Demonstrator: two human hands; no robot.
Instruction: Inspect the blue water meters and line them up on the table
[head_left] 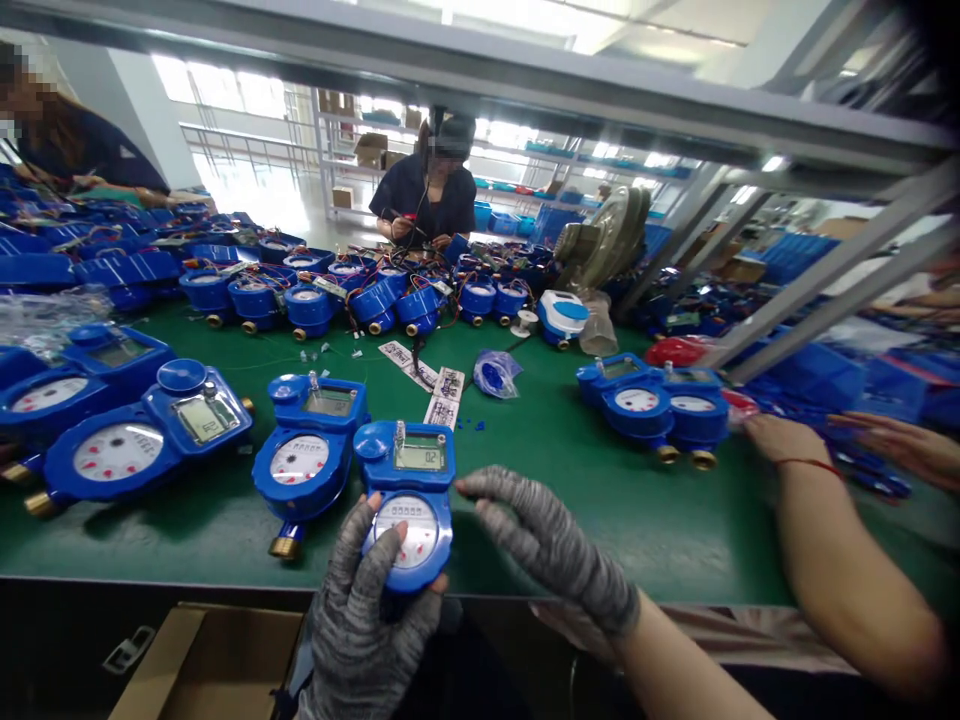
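My left hand [371, 610], in a grey fingerless glove, grips a blue water meter [411, 500] by its round lower part at the table's front edge. The meter has a dial and a small display, and its flip cap stands at the upper left. Just right of it, my right hand [547, 545], gloved alike, has its fingers stretched out and holds nothing. A second water meter [307, 460] stands close on the left, brass fitting toward me. Farther left lies a larger-looking water meter [142, 440], tilted, its display lit.
Two water meters [652, 405] stand on the green table [525, 440] at right, near a co-worker's arm [817, 510]. Rows of meter bodies with wires [307, 305] line the back. A fan [607, 235], a cardboard box [217, 660] below and a metal beam overhead also show.
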